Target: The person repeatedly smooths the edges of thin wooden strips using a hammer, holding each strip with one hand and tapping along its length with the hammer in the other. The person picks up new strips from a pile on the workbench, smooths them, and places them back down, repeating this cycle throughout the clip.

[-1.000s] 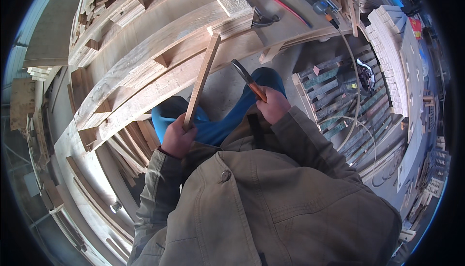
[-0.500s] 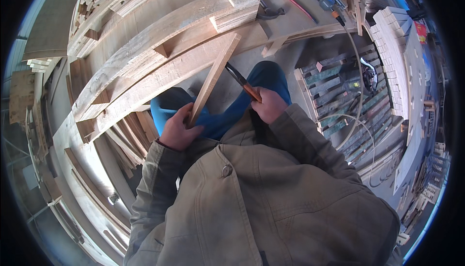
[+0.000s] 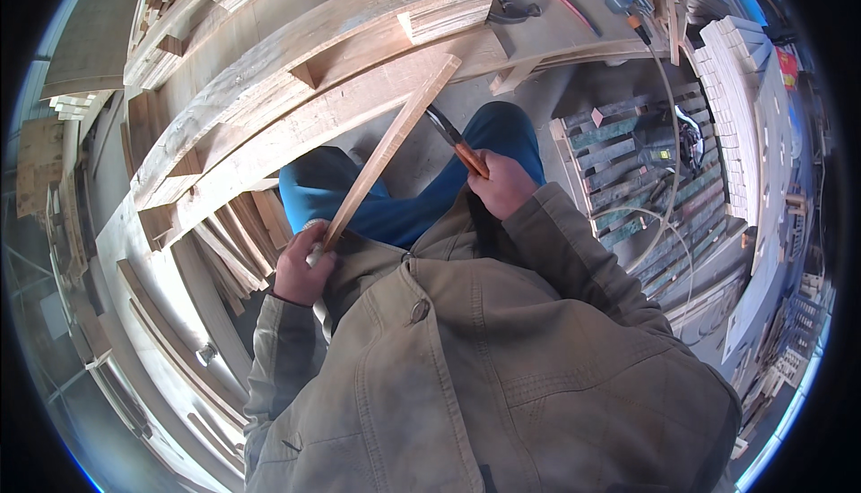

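My left hand [image 3: 305, 264] is closed round the lower end of a narrow wooden strip [image 3: 390, 152]. The strip slants up and to the right, its far end in front of the edge of the wooden frame. Something whitish shows at my left fingers, too small to make out. My right hand [image 3: 505, 185] grips the orange-brown handle of a dark-shafted hand tool [image 3: 456, 139] above my right knee. This tool points up and left toward the strip. Its far end is not clear to see, so I cannot tell its kind.
A large wooden frame of boards [image 3: 296, 80] lies on the bench ahead. A dark metal tool [image 3: 516, 14] and a red cable [image 3: 569, 0] rest beyond it. To the right stand a slatted pallet [image 3: 628, 170] with a hose [image 3: 668, 116] and stacked pale boards [image 3: 728, 107]. Thin slats [image 3: 229, 246] are at left.
My left hand has moved left and slightly down, drawing the strip's lower end with it. The right hand has shifted slightly with the tool still in it. My view has moved a little.
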